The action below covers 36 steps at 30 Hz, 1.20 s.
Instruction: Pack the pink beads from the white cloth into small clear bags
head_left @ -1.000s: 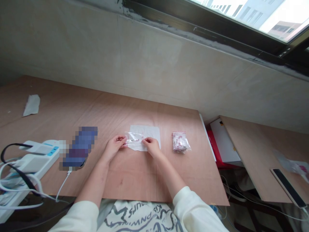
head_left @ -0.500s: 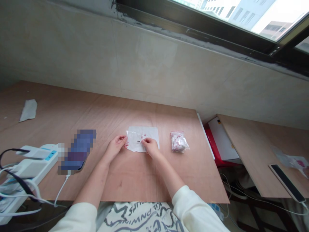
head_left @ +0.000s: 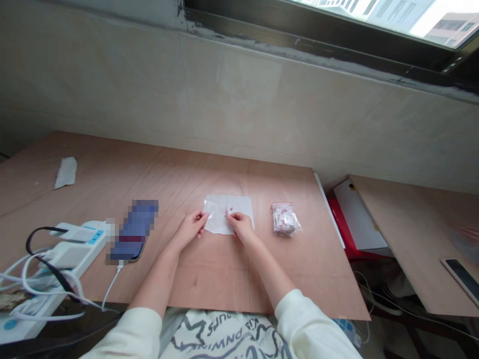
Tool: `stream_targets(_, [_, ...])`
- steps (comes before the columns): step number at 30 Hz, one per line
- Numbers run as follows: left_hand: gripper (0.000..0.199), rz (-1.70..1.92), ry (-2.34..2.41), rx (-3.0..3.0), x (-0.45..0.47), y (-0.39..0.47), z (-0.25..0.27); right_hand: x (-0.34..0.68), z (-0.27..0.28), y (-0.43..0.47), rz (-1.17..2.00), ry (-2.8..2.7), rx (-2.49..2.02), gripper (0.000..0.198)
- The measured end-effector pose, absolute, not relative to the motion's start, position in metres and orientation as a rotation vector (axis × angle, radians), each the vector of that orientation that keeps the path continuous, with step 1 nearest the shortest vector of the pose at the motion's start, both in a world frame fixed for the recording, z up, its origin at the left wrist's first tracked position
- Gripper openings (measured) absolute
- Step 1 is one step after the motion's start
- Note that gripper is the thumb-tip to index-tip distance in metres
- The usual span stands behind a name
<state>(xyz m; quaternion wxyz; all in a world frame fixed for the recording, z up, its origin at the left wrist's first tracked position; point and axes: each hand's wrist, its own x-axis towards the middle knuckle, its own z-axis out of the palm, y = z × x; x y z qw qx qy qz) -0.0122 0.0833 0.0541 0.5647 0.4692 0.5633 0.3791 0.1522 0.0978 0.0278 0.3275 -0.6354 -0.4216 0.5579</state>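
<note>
A white sheet of paper (head_left: 242, 201) lies on the wooden table, with a small clear plastic bag (head_left: 211, 208) over its left part. The fingertips of my left hand (head_left: 193, 224) are pinched on the bag's left edge. My right hand (head_left: 241, 225) is over the paper's right half, thumb and fingers pinched together. What they hold, if anything, is too small to make out. Several tiny red pieces (head_left: 230, 209) show on the paper just beyond my right fingertips.
A stack of filled zip bags (head_left: 285, 219) lies to the right. On the left are a phone (head_left: 132, 232) on a charging cable, a power strip (head_left: 80, 249) with tangled cords, and a paper scrap (head_left: 66, 172). Another table (head_left: 404, 219) stands beyond a gap at right.
The small dark piece that lay on the paper between my hands no longer shows. My hands keep nearly the same places over the paper. The whole view has shifted slightly.
</note>
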Motion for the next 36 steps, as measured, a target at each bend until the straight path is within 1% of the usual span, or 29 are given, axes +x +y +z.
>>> stream_targets(12, [0.028,0.928,1.315,1.186,-0.004,0.085,0.068,0.151,0.033,0.098,1.386,-1.041,-1.552,0.016])
stream_targets(17, [0.026,0.756,1.228,1.196,-0.025,0.076,0.068,0.148,0.055,0.092,1.226,-1.093,-1.543,0.016])
stream_targets(19, [0.035,0.821,1.291,1.171,-0.032,0.076,0.073,0.151,0.07,0.09,1.195,-1.141,-1.52,0.016])
stream_targets(21, [0.04,0.967,1.381,1.153,-0.032,0.079,0.082,0.156,0.084,0.088,1.14,-1.246,-1.479,0.014])
stream_targets(23, [0.04,1.045,1.395,1.166,-0.025,0.083,0.091,0.161,0.096,0.086,1.057,-1.393,-1.422,0.015])
stream_targets(25, [0.037,0.981,1.325,1.232,-0.014,0.086,0.099,0.165,0.102,0.083,1.0,-1.525,-1.372,0.018])
stream_targets(26, [0.032,0.929,1.29,1.281,-0.008,0.086,0.101,0.166,0.104,0.081,0.991,-1.558,-1.362,0.019])
stream_targets(29, [0.019,0.84,1.223,1.408,0.004,0.085,0.102,0.168,0.102,0.075,1.041,-1.476,-1.396,0.018])
stream_targets(33, [0.019,0.84,1.227,1.446,0.004,0.083,0.098,0.169,0.095,0.075,1.244,-1.223,-1.451,0.014])
stream_targets(36, [0.019,0.831,1.228,1.415,-0.001,0.083,0.099,0.17,0.091,0.078,1.314,-1.204,-1.456,0.014])
